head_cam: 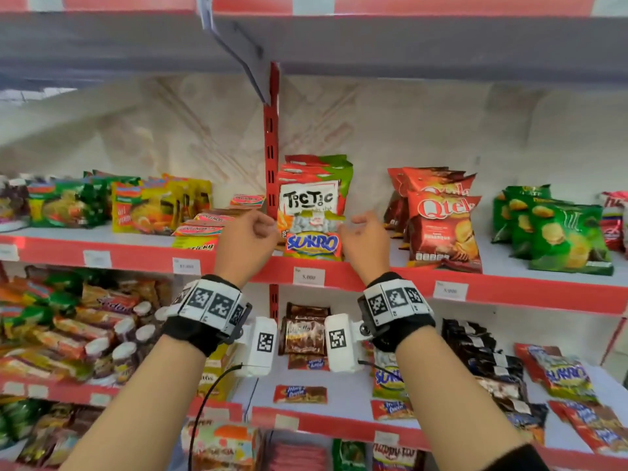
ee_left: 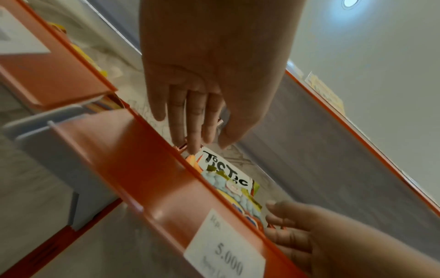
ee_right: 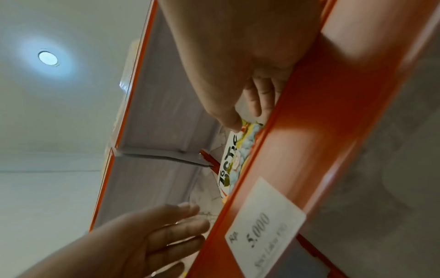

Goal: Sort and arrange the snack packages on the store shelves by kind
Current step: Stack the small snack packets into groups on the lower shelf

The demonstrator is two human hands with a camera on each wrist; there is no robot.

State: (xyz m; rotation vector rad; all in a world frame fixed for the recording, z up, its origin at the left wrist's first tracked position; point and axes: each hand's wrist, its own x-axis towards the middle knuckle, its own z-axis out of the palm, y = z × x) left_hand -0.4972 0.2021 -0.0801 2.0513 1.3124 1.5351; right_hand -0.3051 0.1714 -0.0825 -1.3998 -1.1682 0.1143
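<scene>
A yellow Sukro package [head_cam: 312, 244] stands at the front of the middle shelf [head_cam: 339, 271], leaning on a stack of TicTic bags [head_cam: 307, 198]. My left hand [head_cam: 265, 226] hovers just left of it, and in the left wrist view its fingers [ee_left: 197, 135] are straight, pointing at the TicTic bag [ee_left: 226, 169] and holding nothing. My right hand [head_cam: 353, 226] is just right of the Sukro package, fingers loosely bent and empty. The right wrist view shows the right hand's fingertips [ee_right: 247, 116] close to the package's edge; whether they touch is unclear.
Red Qtela bags [head_cam: 441, 226] and green chip bags [head_cam: 560, 232] stand to the right. Instant noodle packs [head_cam: 153, 205] fill the left bay behind a red upright post [head_cam: 272, 147]. A price tag [head_cam: 308, 276] sits on the shelf lip. The lower shelf holds chocolate wafers [head_cam: 306, 334] and more Sukro packs [head_cam: 564, 375].
</scene>
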